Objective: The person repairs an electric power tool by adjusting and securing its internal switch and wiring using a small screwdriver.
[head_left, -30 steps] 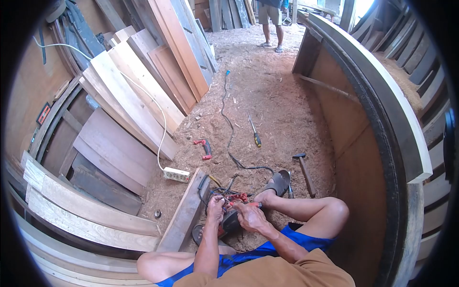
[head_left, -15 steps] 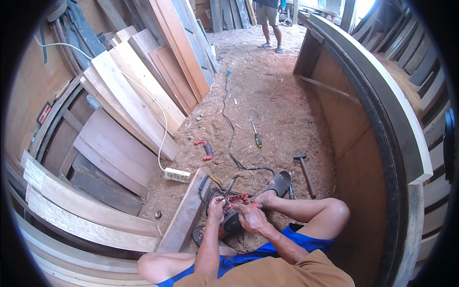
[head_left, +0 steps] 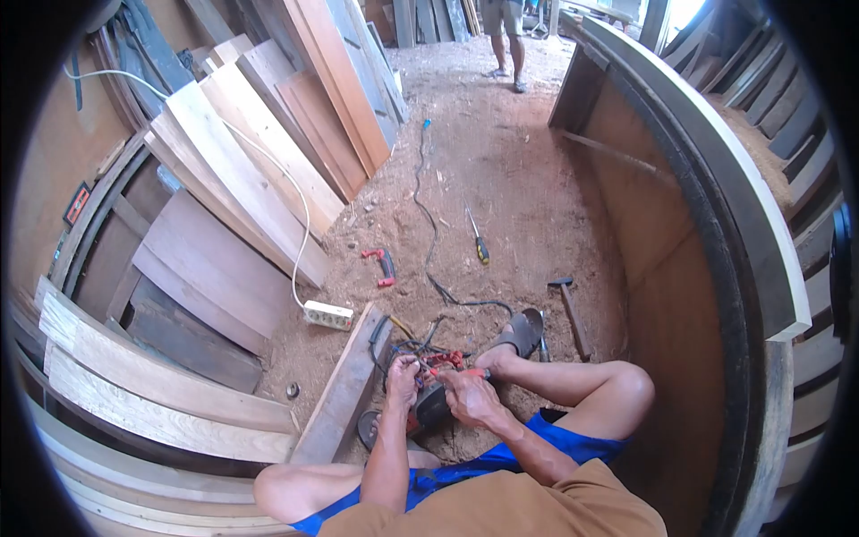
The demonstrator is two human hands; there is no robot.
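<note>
Between my feet lies a dark and red power tool [head_left: 431, 404], with wires and red parts [head_left: 447, 360] at its upper end. My left hand [head_left: 403, 379] is pinched over the wires; what its fingers hold is too small to make out. Close to its right, my right hand [head_left: 469, 396] is closed around a red-handled tool [head_left: 484, 373] whose tip points toward my left fingertips. A black cable [head_left: 420, 197] runs from the tool area up the floor.
A wooden beam [head_left: 344, 389] lies left of my feet, beside a white power strip [head_left: 328, 315]. Ahead are a red-black handle part [head_left: 386, 267], a screwdriver [head_left: 479, 243] and a hammer [head_left: 573, 318]. Boards [head_left: 242, 188] lean left; a curved wooden panel [head_left: 680, 295] stands right. A person [head_left: 506, 40] stands far ahead.
The view has tilted slightly, so the floor items sit a little higher. The person far ahead has shifted their feet. My hands keep nearly the same pose over the wires.
</note>
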